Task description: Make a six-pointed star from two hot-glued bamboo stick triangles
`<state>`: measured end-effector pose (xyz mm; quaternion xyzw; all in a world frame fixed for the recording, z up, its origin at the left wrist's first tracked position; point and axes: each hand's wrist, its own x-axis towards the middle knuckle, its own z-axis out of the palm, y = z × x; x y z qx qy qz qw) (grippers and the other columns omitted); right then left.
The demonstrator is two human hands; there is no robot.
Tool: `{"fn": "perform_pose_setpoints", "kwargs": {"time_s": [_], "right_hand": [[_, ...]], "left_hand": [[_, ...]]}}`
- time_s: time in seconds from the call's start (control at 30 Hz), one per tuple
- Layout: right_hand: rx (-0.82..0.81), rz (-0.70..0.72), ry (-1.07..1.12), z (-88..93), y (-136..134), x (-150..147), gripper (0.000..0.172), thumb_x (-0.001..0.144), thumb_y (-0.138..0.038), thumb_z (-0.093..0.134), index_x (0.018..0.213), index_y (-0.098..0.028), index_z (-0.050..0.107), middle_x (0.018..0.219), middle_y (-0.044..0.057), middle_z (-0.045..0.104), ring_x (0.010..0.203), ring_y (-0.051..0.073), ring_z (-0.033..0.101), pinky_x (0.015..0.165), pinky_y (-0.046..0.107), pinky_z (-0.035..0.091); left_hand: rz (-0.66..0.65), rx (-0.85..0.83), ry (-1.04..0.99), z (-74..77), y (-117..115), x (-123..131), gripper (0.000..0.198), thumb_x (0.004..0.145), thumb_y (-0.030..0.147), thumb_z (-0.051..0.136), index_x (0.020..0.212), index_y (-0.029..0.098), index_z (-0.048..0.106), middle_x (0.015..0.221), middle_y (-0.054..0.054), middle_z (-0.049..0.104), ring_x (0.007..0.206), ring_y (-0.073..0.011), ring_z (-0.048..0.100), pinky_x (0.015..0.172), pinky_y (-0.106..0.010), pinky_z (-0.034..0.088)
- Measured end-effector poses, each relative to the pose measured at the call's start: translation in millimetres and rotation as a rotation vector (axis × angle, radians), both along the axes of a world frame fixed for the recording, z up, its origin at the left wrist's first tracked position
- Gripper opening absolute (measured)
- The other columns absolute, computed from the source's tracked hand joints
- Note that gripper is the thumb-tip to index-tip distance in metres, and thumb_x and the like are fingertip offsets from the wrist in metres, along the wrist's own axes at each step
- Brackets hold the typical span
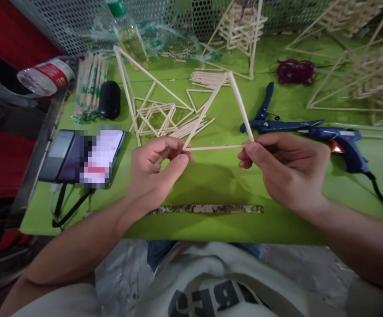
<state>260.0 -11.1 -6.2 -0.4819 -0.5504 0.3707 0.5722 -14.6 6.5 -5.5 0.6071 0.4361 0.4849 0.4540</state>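
Observation:
Between my hands is a triangular frame of thin wooden sticks (240,105), its apex pointing away from me. My left hand (161,169) pinches the near left corner between thumb and fingers. At the near right corner my right hand (280,165) grips the frame the same way. Beyond it lie a pile of joined and loose sticks (158,119) and a larger stick triangle (154,77). A bundle of short sticks (207,78) rests past the frame's apex. To the right of the frame are a blue hand cutter (277,125) and a blue glue gun (340,136).
On the left are a phone (103,156), a power bank (57,154), a black case (109,100), packed sticks (90,86) and bottles (47,75). Purple cord (295,71) and stick structures (376,79) stand at the back right. A camouflage strip (207,209) lies near the table's front edge.

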Motion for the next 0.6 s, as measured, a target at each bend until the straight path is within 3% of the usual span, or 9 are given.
{"fn": "perform_pose_setpoints", "kwargs": {"time_s": [0.13,0.33,0.6], "right_hand": [[0.004,-0.029,-0.010,-0.1,1.3,-1.8,0.011,0.104,-0.039,0.096,0.096,-0.032,0.093,0.081,0.000,0.085,0.065,0.019,0.079,0.061,0.034,0.071],[-0.009,-0.001,-0.032,-1.2,4.2,-0.9,0.020,0.103,-0.045,0.096,0.094,-0.028,0.091,0.081,0.002,0.084,0.065,0.019,0.079,0.061,0.033,0.071],[-0.077,0.014,-0.007,-2.8,5.3,4.7,0.013,0.102,-0.039,0.097,0.096,-0.027,0.094,0.085,0.002,0.087,0.066,0.017,0.080,0.063,0.031,0.072]], "left_hand": [[0.081,0.012,0.120,4.1,-2.1,3.5,0.010,0.105,0.033,0.090,0.104,0.023,0.089,0.096,-0.004,0.087,0.086,-0.0203,0.082,0.077,-0.034,0.068],[0.070,0.062,0.128,5.5,-1.3,5.0,0.013,0.110,0.036,0.086,0.104,0.025,0.089,0.094,-0.002,0.087,0.082,-0.0176,0.081,0.075,-0.032,0.068],[0.048,0.062,0.114,2.0,2.0,4.7,0.010,0.107,0.034,0.088,0.102,0.026,0.087,0.093,-0.003,0.088,0.084,-0.0191,0.084,0.074,-0.032,0.070]]}}
